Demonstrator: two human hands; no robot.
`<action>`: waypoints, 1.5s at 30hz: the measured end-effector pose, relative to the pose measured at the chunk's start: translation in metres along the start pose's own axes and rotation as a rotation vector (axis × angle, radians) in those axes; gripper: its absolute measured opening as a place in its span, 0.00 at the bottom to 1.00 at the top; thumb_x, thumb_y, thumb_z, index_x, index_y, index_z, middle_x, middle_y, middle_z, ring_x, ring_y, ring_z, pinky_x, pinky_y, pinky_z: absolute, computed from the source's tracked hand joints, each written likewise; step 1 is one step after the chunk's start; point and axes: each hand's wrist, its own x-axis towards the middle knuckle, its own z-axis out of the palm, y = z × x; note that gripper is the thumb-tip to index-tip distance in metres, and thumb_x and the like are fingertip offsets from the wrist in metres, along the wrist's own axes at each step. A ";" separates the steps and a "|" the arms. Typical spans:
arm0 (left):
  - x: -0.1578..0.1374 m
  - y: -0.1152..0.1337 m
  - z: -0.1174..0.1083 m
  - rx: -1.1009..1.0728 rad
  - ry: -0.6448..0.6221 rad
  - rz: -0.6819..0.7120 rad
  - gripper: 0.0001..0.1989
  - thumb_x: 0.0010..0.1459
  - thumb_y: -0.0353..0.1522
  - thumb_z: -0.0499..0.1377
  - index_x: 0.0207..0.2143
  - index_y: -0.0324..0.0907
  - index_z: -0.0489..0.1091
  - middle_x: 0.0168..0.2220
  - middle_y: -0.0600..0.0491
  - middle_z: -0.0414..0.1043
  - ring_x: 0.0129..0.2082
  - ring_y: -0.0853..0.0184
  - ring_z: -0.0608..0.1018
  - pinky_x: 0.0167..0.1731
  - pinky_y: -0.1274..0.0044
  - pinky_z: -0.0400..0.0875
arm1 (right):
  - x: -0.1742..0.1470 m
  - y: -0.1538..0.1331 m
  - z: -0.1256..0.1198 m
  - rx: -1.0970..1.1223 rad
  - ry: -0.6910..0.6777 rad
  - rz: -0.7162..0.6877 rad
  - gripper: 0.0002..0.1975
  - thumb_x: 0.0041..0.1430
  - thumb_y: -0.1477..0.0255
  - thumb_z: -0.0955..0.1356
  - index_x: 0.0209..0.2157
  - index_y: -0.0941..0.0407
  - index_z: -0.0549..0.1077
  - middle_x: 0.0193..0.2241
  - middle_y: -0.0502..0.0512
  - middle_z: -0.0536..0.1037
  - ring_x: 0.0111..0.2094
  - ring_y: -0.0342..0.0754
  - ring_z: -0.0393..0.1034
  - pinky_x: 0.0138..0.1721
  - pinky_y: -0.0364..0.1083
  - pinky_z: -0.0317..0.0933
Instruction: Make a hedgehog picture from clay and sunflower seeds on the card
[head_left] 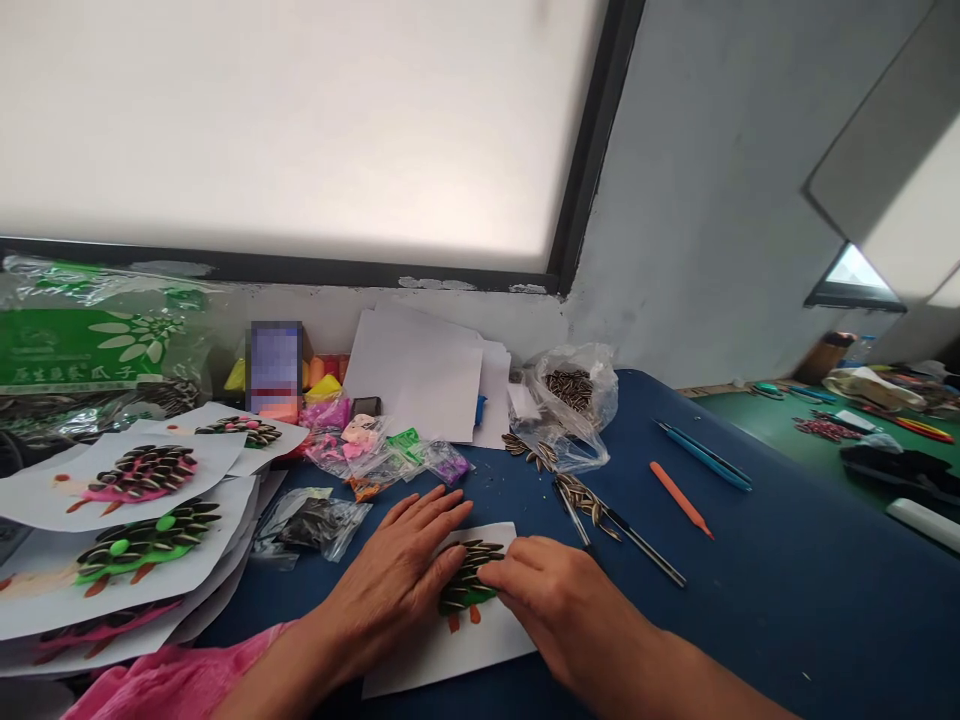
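Note:
My left hand (409, 555) lies flat with fingers stretched across the left part of a white paper sheet (420, 670). On that sheet is a hedgehog figure (480, 565) of green clay with striped sunflower seeds stuck in rows and two brown clay feet. My right hand (555, 590) is closed in a pinch at the figure's right edge; whatever its fingertips hold, if anything, is hidden. Loose sunflower seeds (581, 493) lie beyond the right hand, among a pen and slim metal tweezers (645, 548).
Finished-looking seed hedgehog sheets (142, 475) are stacked at left. Behind lie clay packets (390, 450), blank paper (416, 370), a phone (274, 365) and a bag of seeds (570, 390). Blue tweezers (705, 455) and an orange pen (681, 498) rest at right.

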 end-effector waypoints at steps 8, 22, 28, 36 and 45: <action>-0.002 0.001 -0.005 -0.041 -0.011 0.005 0.26 0.67 0.46 0.47 0.64 0.51 0.57 0.66 0.54 0.58 0.66 0.56 0.58 0.64 0.58 0.52 | -0.001 -0.005 0.007 -0.084 -0.019 0.094 0.08 0.61 0.80 0.64 0.32 0.56 0.72 0.32 0.52 0.77 0.33 0.47 0.72 0.33 0.43 0.59; -0.002 -0.001 -0.003 -0.051 0.002 0.030 0.27 0.66 0.46 0.50 0.64 0.49 0.57 0.65 0.52 0.58 0.66 0.54 0.58 0.64 0.57 0.52 | 0.003 -0.006 0.020 -0.147 0.154 0.057 0.06 0.59 0.80 0.65 0.29 0.56 0.68 0.28 0.51 0.74 0.30 0.46 0.68 0.30 0.44 0.54; -0.002 -0.002 -0.002 -0.046 0.003 0.034 0.27 0.66 0.47 0.50 0.64 0.50 0.57 0.66 0.52 0.58 0.66 0.54 0.58 0.64 0.57 0.52 | 0.003 -0.006 0.025 -0.120 0.150 0.047 0.07 0.60 0.79 0.64 0.28 0.56 0.67 0.28 0.51 0.74 0.30 0.46 0.67 0.31 0.44 0.55; -0.001 0.000 -0.005 -0.025 -0.025 0.046 0.29 0.65 0.48 0.51 0.65 0.49 0.57 0.66 0.51 0.57 0.66 0.52 0.57 0.63 0.55 0.52 | 0.006 -0.005 0.030 -0.157 0.134 0.020 0.07 0.59 0.79 0.63 0.28 0.56 0.66 0.28 0.53 0.74 0.30 0.48 0.67 0.30 0.45 0.54; -0.001 0.001 -0.004 -0.023 -0.005 0.039 0.28 0.65 0.49 0.49 0.64 0.51 0.58 0.66 0.51 0.58 0.66 0.52 0.58 0.63 0.56 0.53 | 0.007 -0.007 0.029 -0.186 0.096 0.025 0.07 0.59 0.80 0.63 0.28 0.56 0.67 0.28 0.53 0.74 0.30 0.48 0.67 0.29 0.46 0.53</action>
